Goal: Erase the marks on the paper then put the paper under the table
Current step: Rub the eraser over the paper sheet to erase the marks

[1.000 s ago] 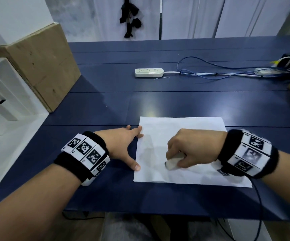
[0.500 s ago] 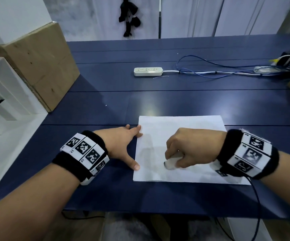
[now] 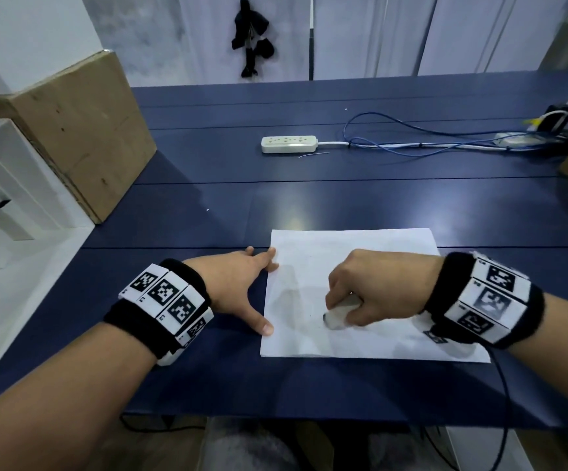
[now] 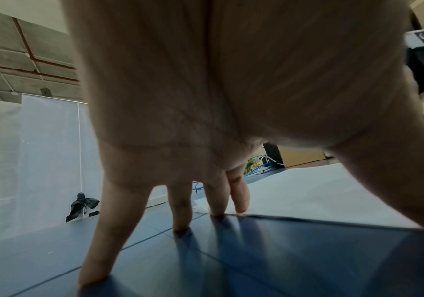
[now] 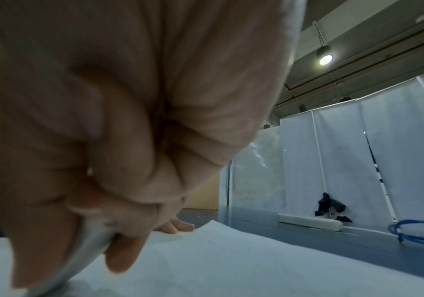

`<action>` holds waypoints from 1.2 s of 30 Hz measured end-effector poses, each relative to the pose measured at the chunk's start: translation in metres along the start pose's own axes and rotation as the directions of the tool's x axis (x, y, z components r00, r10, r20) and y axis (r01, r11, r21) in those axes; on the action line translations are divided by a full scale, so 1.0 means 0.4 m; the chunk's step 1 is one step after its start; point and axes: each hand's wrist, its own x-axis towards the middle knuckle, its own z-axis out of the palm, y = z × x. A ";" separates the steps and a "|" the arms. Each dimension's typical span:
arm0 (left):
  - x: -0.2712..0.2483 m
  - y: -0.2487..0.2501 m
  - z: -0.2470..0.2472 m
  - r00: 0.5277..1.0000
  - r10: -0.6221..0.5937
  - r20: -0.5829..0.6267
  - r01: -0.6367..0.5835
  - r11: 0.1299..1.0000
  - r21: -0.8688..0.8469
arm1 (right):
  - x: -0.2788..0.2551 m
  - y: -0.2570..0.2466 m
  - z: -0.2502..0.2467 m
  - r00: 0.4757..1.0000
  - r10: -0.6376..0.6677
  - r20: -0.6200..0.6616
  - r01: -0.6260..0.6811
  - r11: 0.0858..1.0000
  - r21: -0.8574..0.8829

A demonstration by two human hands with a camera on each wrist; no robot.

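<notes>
Close to the near edge of the dark blue counter [image 3: 208,385] lies a white sheet of paper [image 3: 371,246], flat, right of the middle. The right hand [image 3: 377,287] is curled around a white eraser [image 3: 338,316], whose tip presses on the paper's near left part; faint grey smudges show on the sheet around it. The left hand [image 3: 238,283] lies released, fingers straight and spread, with thumb and forefinger touching the paper's left edge and the other fingers on the bare counter just beside it. Both wrists carry black bands with square black-and-white markers. Along the left edge stand a white foam block [image 3: 0,212] and a brown cardboard box [image 3: 82,130]. Toward the far edge lie a white power strip [image 3: 288,144] and looped blue cable [image 3: 411,137], well apart from the paper.
</notes>
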 end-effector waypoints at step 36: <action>0.015 0.067 -0.026 0.985 0.138 -0.107 -0.113 0.971 0.211 | 0.044 0.099 -0.033 0.939 0.253 -0.232 -0.267 0.963 -0.033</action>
